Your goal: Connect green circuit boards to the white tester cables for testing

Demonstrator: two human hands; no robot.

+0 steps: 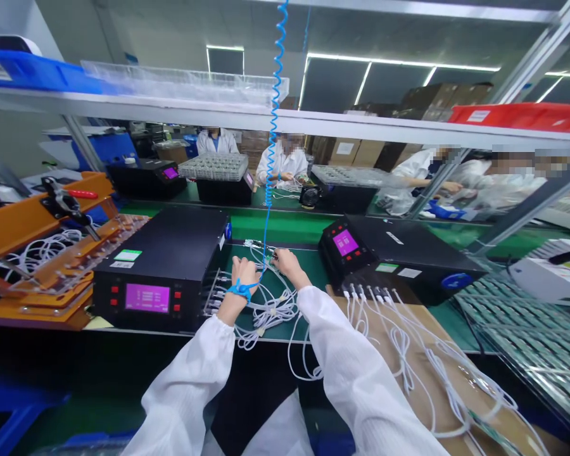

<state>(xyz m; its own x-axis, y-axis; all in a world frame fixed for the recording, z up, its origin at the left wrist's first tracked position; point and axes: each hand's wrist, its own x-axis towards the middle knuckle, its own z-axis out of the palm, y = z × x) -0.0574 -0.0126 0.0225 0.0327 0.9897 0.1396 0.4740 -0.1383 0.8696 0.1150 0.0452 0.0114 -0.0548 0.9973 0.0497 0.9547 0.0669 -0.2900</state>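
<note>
My left hand (245,276), with a blue wrist strap (240,290) and its coiled cord, is beside the ports on the right side of a black box (164,247). Its fingers are bent, and what they hold, if anything, is too small to tell. To the right, my right hand (289,266) has its fingers closed at small cable ends near a little green board piece. White cables (273,311) lie in loops on the green mat below and between both hands. The box's magenta screen (147,297) is lit.
A second black box (399,253) with white cables plugged in stands right, by a cardboard sheet (437,342). An orange fixture (76,253) is at left, trays of green boards (541,335) at far right. A shelf (313,120) crosses above; people in white coats sit beyond.
</note>
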